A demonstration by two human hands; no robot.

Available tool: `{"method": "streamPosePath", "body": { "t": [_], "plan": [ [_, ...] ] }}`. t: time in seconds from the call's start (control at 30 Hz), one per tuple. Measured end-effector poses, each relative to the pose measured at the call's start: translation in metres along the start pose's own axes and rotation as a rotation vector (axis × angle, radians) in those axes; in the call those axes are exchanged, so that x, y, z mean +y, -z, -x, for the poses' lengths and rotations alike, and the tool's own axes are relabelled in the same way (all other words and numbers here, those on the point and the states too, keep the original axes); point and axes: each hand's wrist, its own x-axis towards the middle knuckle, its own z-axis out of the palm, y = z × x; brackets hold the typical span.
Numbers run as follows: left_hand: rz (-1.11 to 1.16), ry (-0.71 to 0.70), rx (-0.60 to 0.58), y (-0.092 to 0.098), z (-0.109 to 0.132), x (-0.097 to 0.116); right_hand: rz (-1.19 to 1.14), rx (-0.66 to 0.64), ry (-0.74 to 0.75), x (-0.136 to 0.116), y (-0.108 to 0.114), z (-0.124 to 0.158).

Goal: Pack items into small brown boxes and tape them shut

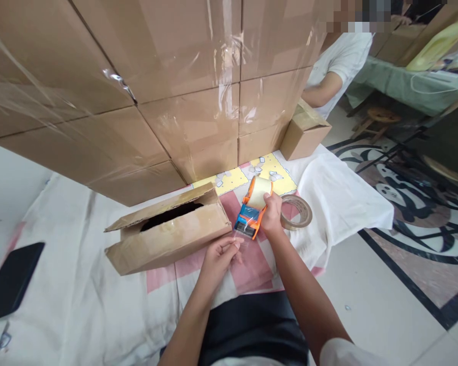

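An orange and blue tape dispenser [248,219] with a roll of clear tape is gripped in my right hand [272,211]. My left hand [224,252] pinches the loose end of the clear tape [245,238] just below the dispenser's cutting edge. Left of both hands lies a cardboard box [179,235], its top flaps partly raised over a dark gap; what is inside cannot be made out. Beside my right hand, a roll of brown tape [304,212] rests flat on the cloth.
Large taped cardboard boxes [191,112] form a wall behind the work area. A smaller box [306,133] stands at their right, near a person in a white shirt [341,66]. A black flat object [13,282] lies far left. The white cloth [343,203] hangs over the right edge.
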Motion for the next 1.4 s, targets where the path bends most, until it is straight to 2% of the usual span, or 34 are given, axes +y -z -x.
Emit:
{"method": "streamPosePath", "body": {
  "t": [0.27, 0.57, 0.7, 0.83, 1.03, 1.2, 1.4],
  "plan": [
    [-0.042, -0.020, -0.061, 0.003, 0.000, 0.007, -0.063, 0.102, -0.065, -0.008, -0.001, 0.000],
    [-0.041, -0.075, 0.014, -0.006, -0.007, 0.007, -0.116, 0.133, -0.141, -0.009, -0.007, 0.005],
    [-0.032, -0.104, 0.037, -0.010, -0.009, 0.003, -0.284, 0.221, -0.228, -0.008, -0.011, 0.005],
    [-0.020, -0.157, 0.035, -0.010, -0.009, -0.002, -0.497, 0.243, -0.340, -0.006, -0.013, 0.001],
    [-0.056, -0.222, 0.051, -0.008, -0.007, -0.002, -0.633, 0.068, -0.539, -0.006, -0.008, -0.009],
    [-0.064, -0.289, 0.030, -0.008, -0.008, -0.004, -0.633, 0.081, -0.530, -0.008, -0.008, -0.008],
    [-0.134, -0.316, 0.162, -0.013, -0.011, -0.006, -0.543, 0.060, -0.514, -0.005, -0.011, -0.004]
  ]
}}
